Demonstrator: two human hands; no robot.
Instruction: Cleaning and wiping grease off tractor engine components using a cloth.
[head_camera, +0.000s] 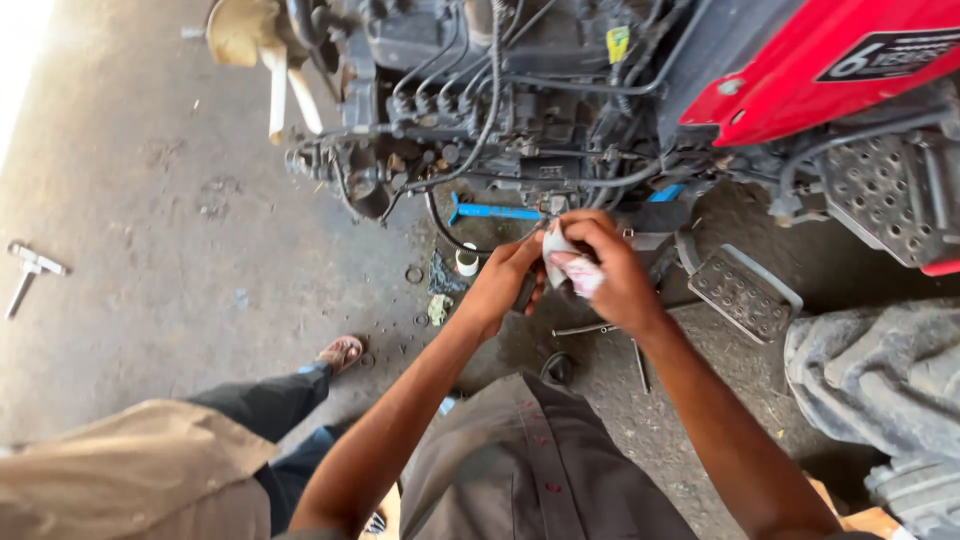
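Both hands meet in front of the person's chest, just below the grimy black tractor engine (470, 90). The right hand (610, 270) is clenched around a crumpled white cloth with pink marks (575, 268), fingers curled over the top of it. The left hand (505, 280) comes in from the other side, its fingers pinching the cloth's near end; a dark part seems to lie under this palm, but what it is cannot be told. The two-handed hold looks meant to keep the rag bunched tight, perhaps around something small, which is hidden if it is there.

The cloth is a wad rather than a strip. Its longer axis runs roughly from the left grip up and across toward the right grip, with its upper tip pointing at the engine.

Just beyond the grip, a blue metal bar (492, 211) lies level under the engine. To the right of the hands is a perforated grey metal footplate (745, 292), and beyond it the red tractor body panel (800, 70). Below the hands, thin metal rods (590, 328) lie on the dusty concrete floor (150, 200), near enough to pick up. Far to the left of the grip rests a T-shaped metal wrench (30, 272). Another person's sandalled foot (340, 352) stands on the floor to the lower left.
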